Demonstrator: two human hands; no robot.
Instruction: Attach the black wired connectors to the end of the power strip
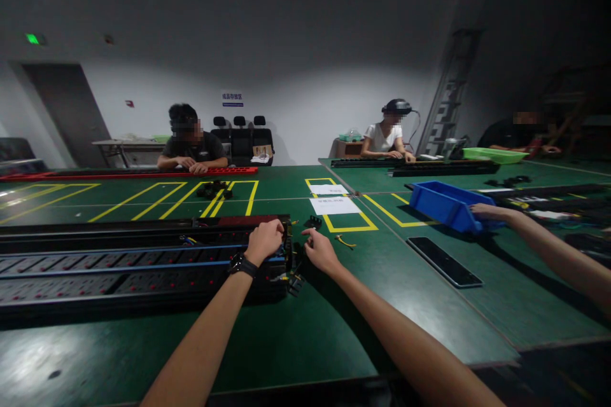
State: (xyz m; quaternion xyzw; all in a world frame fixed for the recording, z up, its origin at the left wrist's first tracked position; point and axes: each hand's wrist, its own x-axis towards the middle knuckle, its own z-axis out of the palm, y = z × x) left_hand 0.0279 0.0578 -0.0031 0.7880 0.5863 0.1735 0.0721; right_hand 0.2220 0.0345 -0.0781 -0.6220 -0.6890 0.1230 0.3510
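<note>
Several long black power strips [157, 281] with red switches lie side by side on the left of the green table, wires showing at their right ends. My left hand [266, 240], with a black watch at the wrist, bends closed over the end of a strip; its fingertips are partly hidden. Just to the right, my right hand [321, 250] is closed, thumb and index finger close together by the strip ends. What they pinch, if anything, is too small to make out. A small black end piece [296, 285] with wires hangs below, and another black piece [313, 222] lies beyond my right hand.
A blue bin [443, 203] stands to the right, with another person's hand [489, 213] at its edge. A phone [443, 262], a short yellow wire [345, 242] and paper sheets [335, 205] lie on the table [382, 305]. Other people sit across it.
</note>
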